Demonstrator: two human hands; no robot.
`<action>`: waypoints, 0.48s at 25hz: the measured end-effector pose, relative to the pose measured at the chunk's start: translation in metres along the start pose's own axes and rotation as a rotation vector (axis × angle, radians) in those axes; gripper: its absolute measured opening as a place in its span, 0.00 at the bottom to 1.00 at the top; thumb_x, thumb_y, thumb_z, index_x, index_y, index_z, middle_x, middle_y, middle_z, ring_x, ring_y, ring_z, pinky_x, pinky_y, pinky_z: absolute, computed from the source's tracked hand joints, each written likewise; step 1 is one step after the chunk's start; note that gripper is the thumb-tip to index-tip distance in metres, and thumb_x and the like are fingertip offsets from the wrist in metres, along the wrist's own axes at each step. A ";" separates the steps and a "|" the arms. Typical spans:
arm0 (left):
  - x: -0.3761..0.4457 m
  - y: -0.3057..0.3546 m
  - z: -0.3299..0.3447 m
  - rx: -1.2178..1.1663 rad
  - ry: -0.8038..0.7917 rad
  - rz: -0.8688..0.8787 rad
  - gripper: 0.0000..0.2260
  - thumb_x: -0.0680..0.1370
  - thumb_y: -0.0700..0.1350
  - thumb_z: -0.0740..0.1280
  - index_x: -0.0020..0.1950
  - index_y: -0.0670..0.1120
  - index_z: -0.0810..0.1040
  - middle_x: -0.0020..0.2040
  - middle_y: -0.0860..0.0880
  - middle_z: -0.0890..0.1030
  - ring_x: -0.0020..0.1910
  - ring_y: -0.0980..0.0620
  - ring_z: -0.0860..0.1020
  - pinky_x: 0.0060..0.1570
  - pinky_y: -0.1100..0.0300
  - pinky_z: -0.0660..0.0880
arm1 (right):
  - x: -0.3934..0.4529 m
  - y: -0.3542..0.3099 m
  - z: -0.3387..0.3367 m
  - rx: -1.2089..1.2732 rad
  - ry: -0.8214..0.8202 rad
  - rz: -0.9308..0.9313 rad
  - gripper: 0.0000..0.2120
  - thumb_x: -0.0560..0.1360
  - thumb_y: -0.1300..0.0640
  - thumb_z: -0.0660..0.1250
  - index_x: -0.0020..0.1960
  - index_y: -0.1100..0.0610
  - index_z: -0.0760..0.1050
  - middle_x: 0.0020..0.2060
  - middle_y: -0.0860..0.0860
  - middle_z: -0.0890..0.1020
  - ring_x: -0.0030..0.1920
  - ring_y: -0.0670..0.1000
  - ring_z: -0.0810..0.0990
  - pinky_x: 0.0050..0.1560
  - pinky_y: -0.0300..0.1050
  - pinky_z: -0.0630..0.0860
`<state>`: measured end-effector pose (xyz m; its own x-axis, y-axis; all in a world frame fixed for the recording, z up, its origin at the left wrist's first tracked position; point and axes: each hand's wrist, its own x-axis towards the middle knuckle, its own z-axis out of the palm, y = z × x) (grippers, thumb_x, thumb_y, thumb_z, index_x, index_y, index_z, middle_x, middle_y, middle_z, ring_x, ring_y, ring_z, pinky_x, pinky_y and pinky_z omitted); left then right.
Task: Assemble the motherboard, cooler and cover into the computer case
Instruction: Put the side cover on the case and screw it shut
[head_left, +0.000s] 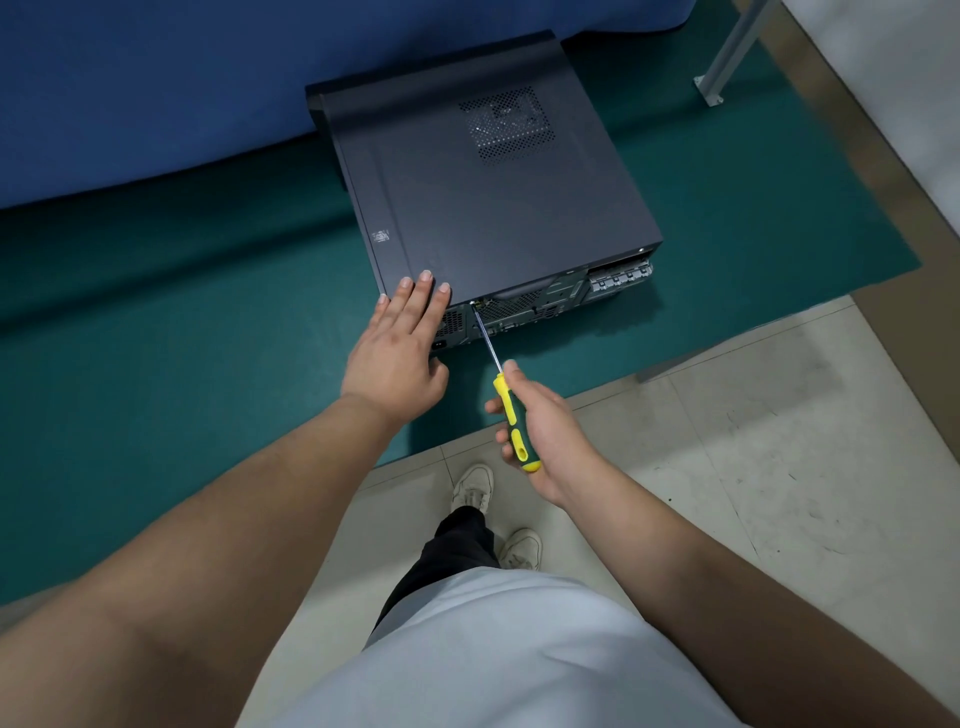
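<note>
A: Where does the computer case (488, 192) sit?

B: It lies flat on its side on the green mat (182, 338), near the mat's front edge; its dark cover (467, 208) is on top, with a perforated vent patch (506, 124) toward the far end; the rear panel (524, 306) faces the person.

A: And the hands?

B: The left hand (397, 358) lies flat with straight fingers on the near left corner of the cover, fingertips on the panel, palm hanging over the edge; it grasps nothing. The right hand (540, 431) is wrapped round the yellow and green handle of a screwdriver (506, 400); the thin shaft runs up and to the left, and its tip meets a screw (474, 303) at the top edge of the rear panel, just right of the left hand's fingers.

A: Is the screw seated?

B: Too small to tell.

A: What else shows?

B: A blue cloth (156, 78) lies behind the case; a white metal leg (727, 57) stands on the floor at the upper right; below are pale floor tiles (753, 467), the person's two light shoes (498, 514), dark trousers and a pale shirt.
</note>
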<state>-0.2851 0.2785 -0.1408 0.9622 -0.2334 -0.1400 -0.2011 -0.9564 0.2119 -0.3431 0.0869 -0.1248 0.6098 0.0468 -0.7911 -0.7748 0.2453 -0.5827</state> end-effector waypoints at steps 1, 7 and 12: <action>0.000 0.000 -0.001 -0.006 0.000 0.002 0.38 0.79 0.48 0.63 0.85 0.49 0.47 0.85 0.47 0.47 0.83 0.46 0.46 0.81 0.50 0.43 | 0.001 0.001 0.001 -0.012 0.021 -0.022 0.16 0.75 0.44 0.75 0.52 0.55 0.78 0.38 0.50 0.81 0.29 0.45 0.76 0.27 0.39 0.72; 0.000 0.001 0.000 -0.010 0.000 0.000 0.38 0.78 0.48 0.63 0.85 0.49 0.47 0.85 0.47 0.47 0.83 0.46 0.46 0.81 0.50 0.44 | -0.003 -0.003 -0.004 0.020 -0.086 0.117 0.22 0.80 0.38 0.65 0.46 0.55 0.85 0.38 0.50 0.84 0.30 0.45 0.77 0.30 0.38 0.73; 0.000 0.000 0.001 -0.021 0.009 0.007 0.39 0.78 0.48 0.64 0.85 0.49 0.48 0.85 0.47 0.47 0.83 0.46 0.46 0.81 0.50 0.43 | -0.001 -0.001 0.003 0.001 0.034 -0.013 0.20 0.71 0.44 0.79 0.52 0.55 0.77 0.36 0.49 0.81 0.29 0.46 0.77 0.27 0.39 0.73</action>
<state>-0.2853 0.2782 -0.1417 0.9624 -0.2383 -0.1300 -0.2040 -0.9509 0.2328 -0.3425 0.0897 -0.1226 0.6136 0.0104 -0.7896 -0.7667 0.2470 -0.5926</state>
